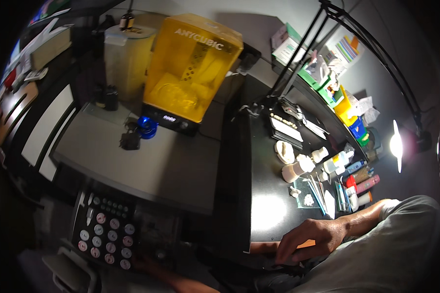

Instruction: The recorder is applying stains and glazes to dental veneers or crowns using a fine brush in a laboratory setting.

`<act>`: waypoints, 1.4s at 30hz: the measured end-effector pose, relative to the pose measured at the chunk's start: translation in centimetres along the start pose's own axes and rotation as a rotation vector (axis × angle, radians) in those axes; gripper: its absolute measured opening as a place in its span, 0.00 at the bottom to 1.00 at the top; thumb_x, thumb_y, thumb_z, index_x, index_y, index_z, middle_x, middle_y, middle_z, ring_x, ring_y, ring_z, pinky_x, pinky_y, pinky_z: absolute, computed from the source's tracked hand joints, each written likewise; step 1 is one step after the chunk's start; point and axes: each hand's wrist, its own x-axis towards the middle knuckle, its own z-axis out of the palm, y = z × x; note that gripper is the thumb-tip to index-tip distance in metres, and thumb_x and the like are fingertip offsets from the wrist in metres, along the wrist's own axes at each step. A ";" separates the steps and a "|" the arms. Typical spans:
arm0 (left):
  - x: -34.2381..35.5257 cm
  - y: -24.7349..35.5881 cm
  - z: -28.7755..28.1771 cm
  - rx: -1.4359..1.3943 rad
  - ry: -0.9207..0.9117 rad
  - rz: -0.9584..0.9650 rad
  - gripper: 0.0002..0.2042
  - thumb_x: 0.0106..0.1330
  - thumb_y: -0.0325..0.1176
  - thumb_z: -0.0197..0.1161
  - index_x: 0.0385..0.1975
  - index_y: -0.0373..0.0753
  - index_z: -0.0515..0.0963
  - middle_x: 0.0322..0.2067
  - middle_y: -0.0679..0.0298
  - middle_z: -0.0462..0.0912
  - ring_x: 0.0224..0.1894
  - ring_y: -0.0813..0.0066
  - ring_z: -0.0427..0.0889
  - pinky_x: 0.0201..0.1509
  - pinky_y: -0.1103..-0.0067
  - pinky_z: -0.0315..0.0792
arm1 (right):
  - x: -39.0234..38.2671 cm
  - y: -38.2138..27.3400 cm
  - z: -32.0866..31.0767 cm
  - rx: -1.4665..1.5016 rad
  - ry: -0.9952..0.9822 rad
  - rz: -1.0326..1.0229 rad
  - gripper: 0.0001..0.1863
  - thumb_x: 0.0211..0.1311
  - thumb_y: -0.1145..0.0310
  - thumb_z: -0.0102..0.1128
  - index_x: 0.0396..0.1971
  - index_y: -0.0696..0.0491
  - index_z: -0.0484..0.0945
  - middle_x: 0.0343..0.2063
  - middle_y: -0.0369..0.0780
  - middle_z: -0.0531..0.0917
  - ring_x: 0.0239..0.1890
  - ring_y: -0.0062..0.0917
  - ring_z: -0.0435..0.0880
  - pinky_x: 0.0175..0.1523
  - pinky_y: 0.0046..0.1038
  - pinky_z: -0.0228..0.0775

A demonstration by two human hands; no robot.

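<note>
My left hand is low in the shadow, beside a dark drawer or tray holding rows of round-lidded jars. Its fingers are too dark and blurred to make out. My right hand hangs at the front edge of the black desk, fingers loosely bent downward and nothing visible in them. An orange-brown strip shows under that edge, partly behind the hand. A white pen-like piece lies by the jars.
On the desk stand dental plaster models, a cup, slim tools and a bottle. A lamp lights them. A yellow-covered machine stands on a grey cabinet, with a blue round object in front.
</note>
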 end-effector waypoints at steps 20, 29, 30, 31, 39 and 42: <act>-24.5 9.5 6.6 -0.667 -0.030 -0.529 0.22 0.60 0.27 0.62 0.55 0.26 0.76 0.51 0.53 0.81 0.52 0.60 0.81 0.61 0.72 0.73 | 2.5 -1.9 0.9 -0.221 0.093 -0.087 0.13 0.61 0.84 0.63 0.45 0.59 0.85 0.44 0.44 0.87 0.48 0.33 0.87 0.51 0.32 0.81; -22.3 3.8 11.4 -0.603 -0.141 -0.729 0.22 0.57 0.15 0.64 0.54 0.29 0.77 0.49 0.60 0.83 0.49 0.68 0.84 0.56 0.76 0.78 | 2.6 -0.8 1.0 -0.297 0.169 -0.019 0.13 0.58 0.85 0.66 0.41 0.56 0.87 0.41 0.43 0.88 0.44 0.33 0.89 0.48 0.31 0.81; -22.4 4.3 12.3 -0.567 -0.124 -0.721 0.25 0.55 0.13 0.65 0.56 0.29 0.75 0.50 0.59 0.82 0.50 0.67 0.84 0.57 0.74 0.79 | 2.7 -0.8 1.0 -0.306 0.174 -0.010 0.13 0.58 0.85 0.66 0.41 0.56 0.87 0.41 0.43 0.88 0.44 0.33 0.89 0.48 0.31 0.81; -22.4 4.5 13.0 -0.530 -0.107 -0.714 0.27 0.54 0.11 0.66 0.58 0.30 0.74 0.50 0.59 0.82 0.50 0.66 0.84 0.57 0.72 0.79 | 2.5 -0.5 1.0 -0.319 0.180 -0.013 0.12 0.58 0.85 0.66 0.41 0.56 0.87 0.40 0.43 0.88 0.44 0.33 0.89 0.48 0.31 0.81; -21.3 4.4 11.6 -0.533 -0.174 -0.814 0.27 0.56 0.16 0.66 0.59 0.31 0.73 0.52 0.57 0.81 0.50 0.66 0.84 0.56 0.72 0.79 | 14.3 -2.9 4.7 -0.370 0.088 -0.310 0.08 0.63 0.75 0.64 0.41 0.59 0.81 0.35 0.44 0.81 0.37 0.38 0.84 0.40 0.38 0.77; -21.0 4.1 10.7 -0.531 -0.206 -0.830 0.24 0.58 0.20 0.65 0.57 0.32 0.74 0.49 0.56 0.82 0.48 0.66 0.84 0.55 0.71 0.80 | 26.8 0.7 9.4 -0.558 0.087 -0.413 0.06 0.53 0.73 0.59 0.31 0.59 0.79 0.28 0.51 0.80 0.37 0.50 0.83 0.43 0.46 0.76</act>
